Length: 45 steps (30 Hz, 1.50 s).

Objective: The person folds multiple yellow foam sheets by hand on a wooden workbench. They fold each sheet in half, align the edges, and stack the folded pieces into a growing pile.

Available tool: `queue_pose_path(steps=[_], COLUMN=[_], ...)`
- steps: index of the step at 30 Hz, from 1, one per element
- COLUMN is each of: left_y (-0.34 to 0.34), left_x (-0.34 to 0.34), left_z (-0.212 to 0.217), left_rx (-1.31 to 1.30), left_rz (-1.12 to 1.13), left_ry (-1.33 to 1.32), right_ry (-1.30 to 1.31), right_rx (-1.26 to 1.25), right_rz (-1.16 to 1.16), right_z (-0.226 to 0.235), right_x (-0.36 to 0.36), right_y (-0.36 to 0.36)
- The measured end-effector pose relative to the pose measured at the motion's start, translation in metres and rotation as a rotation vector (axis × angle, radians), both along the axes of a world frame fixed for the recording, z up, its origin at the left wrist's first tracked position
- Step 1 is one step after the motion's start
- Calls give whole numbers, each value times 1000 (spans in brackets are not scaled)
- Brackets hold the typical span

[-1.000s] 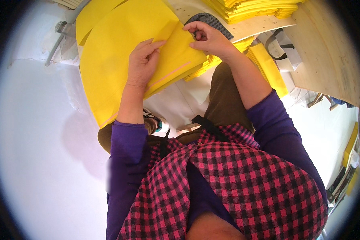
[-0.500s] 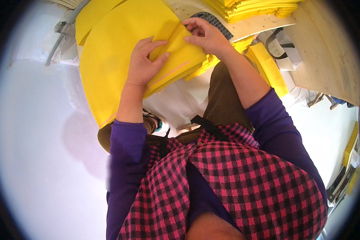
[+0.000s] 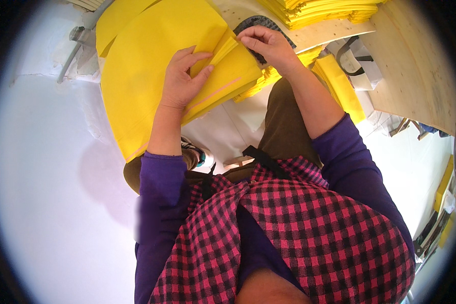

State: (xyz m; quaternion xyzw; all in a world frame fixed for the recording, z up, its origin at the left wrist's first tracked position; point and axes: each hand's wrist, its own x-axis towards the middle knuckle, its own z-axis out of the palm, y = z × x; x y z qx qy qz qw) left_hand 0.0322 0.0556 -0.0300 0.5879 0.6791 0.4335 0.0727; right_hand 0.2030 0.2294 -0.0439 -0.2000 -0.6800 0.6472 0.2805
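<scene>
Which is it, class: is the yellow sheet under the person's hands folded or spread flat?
Folded. The yellow sheet doubles over at a crease; left hand presses it flat, right hand pinches its layered corner.

Seen from above: left hand [image 3: 181, 81] spread flat on a folded yellow sheet [image 3: 223, 83], fingers pointing toward its upper fold. Right hand [image 3: 268, 46] pinching the top corner of the same sheet, fingertips curled over the edge. Beneath, a larger yellow sheet [image 3: 137, 86] hanging down over the lap. Behind the hands, a stack of yellow sheets [image 3: 329, 10] piled on a pale wooden shelf [image 3: 415, 76], more yellow pieces [image 3: 339, 86] just below its edge. Purple sleeves [image 3: 159, 202] and a pink-and-black checked apron [image 3: 309, 233] filling the lower frame, brown trousers [image 3: 283, 126] between the forearms. White floor [image 3: 45, 177] at left.
</scene>
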Motion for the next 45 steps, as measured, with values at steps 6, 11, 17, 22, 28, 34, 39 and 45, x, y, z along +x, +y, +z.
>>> queue_pose_path(steps=[6, 11, 17, 22, 28, 34, 39, 45], left_y=[0, 0, 1, 0, 0, 0, 1, 0], left_x=[0, -1, 1, 2, 0, -1, 0, 7], left_z=[2, 1, 1, 1, -1, -3, 0, 12], left_rx=[-1, -17, 10, 38, 41, 52, 68, 48], left_rz=[-8, 2, -20, -33, -25, -26, -71, -88], left_ry=[-4, 12, -86, -67, -32, -37, -52, -28], right_ry=[-48, -93, -99, -40, -25, 114, 171, 170], right_rx=[93, 113, 270, 298, 279, 289, 429, 442], right_rz=[-1, -20, 9, -4, -24, -98, -77, -131], right_z=[3, 6, 6, 1, -2, -3, -4, -6], right_x=[2, 2, 2, 0, 0, -8, -13, -23], right_y=[-3, -4, -3, -2, -2, -5, -6, -7])
